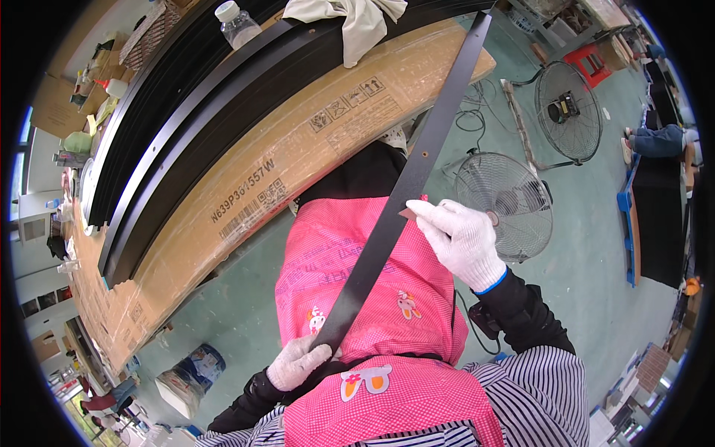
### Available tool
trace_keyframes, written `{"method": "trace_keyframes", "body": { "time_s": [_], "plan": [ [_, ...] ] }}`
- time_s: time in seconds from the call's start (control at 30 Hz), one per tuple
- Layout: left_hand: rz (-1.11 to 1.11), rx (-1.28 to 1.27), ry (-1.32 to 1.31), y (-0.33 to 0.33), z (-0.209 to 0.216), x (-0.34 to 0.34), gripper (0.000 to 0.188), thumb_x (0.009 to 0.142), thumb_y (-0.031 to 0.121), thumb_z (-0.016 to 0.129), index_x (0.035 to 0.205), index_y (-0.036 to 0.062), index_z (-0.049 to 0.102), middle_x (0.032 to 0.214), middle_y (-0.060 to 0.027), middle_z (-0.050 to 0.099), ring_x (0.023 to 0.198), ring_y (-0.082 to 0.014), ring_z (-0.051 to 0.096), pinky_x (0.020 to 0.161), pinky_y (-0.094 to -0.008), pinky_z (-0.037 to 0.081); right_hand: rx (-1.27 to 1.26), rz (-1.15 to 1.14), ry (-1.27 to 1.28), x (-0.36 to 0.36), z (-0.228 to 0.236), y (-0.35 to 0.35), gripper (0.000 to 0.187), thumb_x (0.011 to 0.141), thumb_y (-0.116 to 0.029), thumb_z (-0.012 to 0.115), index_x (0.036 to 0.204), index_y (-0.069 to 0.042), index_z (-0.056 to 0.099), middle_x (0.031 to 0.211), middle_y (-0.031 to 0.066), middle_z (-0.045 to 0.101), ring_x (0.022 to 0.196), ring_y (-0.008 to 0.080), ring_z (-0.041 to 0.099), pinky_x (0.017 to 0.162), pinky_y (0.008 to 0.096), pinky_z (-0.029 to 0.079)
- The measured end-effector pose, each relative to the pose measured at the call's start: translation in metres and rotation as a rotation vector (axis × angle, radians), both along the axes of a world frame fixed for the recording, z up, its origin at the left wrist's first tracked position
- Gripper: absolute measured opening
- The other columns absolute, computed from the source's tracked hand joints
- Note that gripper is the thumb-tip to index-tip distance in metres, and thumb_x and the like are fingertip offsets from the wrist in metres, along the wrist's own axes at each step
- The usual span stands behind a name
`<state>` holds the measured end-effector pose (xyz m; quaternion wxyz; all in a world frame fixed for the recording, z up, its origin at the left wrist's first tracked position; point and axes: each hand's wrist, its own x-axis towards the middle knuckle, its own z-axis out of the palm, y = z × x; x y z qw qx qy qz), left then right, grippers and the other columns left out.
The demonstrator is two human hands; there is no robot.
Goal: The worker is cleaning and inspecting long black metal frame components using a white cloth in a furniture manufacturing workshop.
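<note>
A long flat black strip with small holes slants across my front, from my lap up past the corner of the cardboard-covered table. Its near end is gripped by my left hand, in a white knitted glove. My right hand, gloved the same way with a blue cuff edge, is at the strip's right edge about midway along. Between its thumb and fingers is a small reddish-brown flat piece, pressed against the strip. The piece is mostly hidden, so its kind cannot be made out. A pink apron lies beneath the strip.
Stacked curved black strips lie on the cardboard to the left, with a pale cloth and a clear bottle. Two fans stand on the floor at right. A bucket is at lower left. Another person's legs show far right.
</note>
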<state>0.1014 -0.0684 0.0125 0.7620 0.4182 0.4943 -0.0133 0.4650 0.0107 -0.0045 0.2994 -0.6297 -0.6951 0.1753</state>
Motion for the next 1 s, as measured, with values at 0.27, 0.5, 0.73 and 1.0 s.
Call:
{"method": "trace_keyframes", "body": {
  "time_s": [0.27,0.5,0.73,1.0],
  "plan": [
    [0.015,-0.005,-0.008,0.0009,0.0011,-0.0001,0.036,0.105,0.031,0.056,0.117,-0.0006,0.070,0.100,-0.0053,0.071,0.096,-0.0140,0.064,0.089,-0.0313,0.052,0.014,-0.032,-0.016,-0.0035,-0.0015,-0.0006,0.023,0.090,-0.016,0.074,0.113,-0.017,0.076,0.072,0.0046,0.058,0.057,0.0249,0.062,0.052,0.0360,0.049],
    [0.010,-0.010,0.003,0.0006,0.0019,0.0005,0.037,0.105,0.031,0.056,0.117,-0.0010,0.070,0.100,-0.0055,0.071,0.096,-0.0141,0.064,0.089,-0.0313,0.051,-0.001,-0.044,-0.001,-0.0069,0.0001,-0.0030,0.024,0.089,-0.015,0.075,0.113,-0.018,0.076,0.072,0.0045,0.058,0.058,0.0240,0.063,0.052,0.0355,0.050],
    [0.013,-0.029,-0.001,0.0027,0.0026,0.0008,0.039,0.105,0.035,0.056,0.114,0.0000,0.071,0.100,-0.0036,0.070,0.095,-0.0130,0.063,0.088,-0.0298,0.051,0.011,-0.038,-0.003,-0.0073,-0.0005,-0.0034,0.024,0.089,-0.014,0.075,0.112,-0.018,0.076,0.071,0.0044,0.057,0.057,0.0241,0.062,0.052,0.0356,0.049],
    [0.017,-0.028,-0.014,0.0016,0.0012,-0.0007,0.034,0.105,0.029,0.056,0.116,-0.0001,0.071,0.101,-0.0049,0.070,0.097,-0.0142,0.064,0.090,-0.0311,0.051,0.023,-0.049,-0.022,-0.0073,-0.0018,-0.0025,0.024,0.089,-0.016,0.075,0.113,-0.019,0.076,0.072,0.0042,0.056,0.056,0.0247,0.062,0.051,0.0358,0.050]
  ]
}}
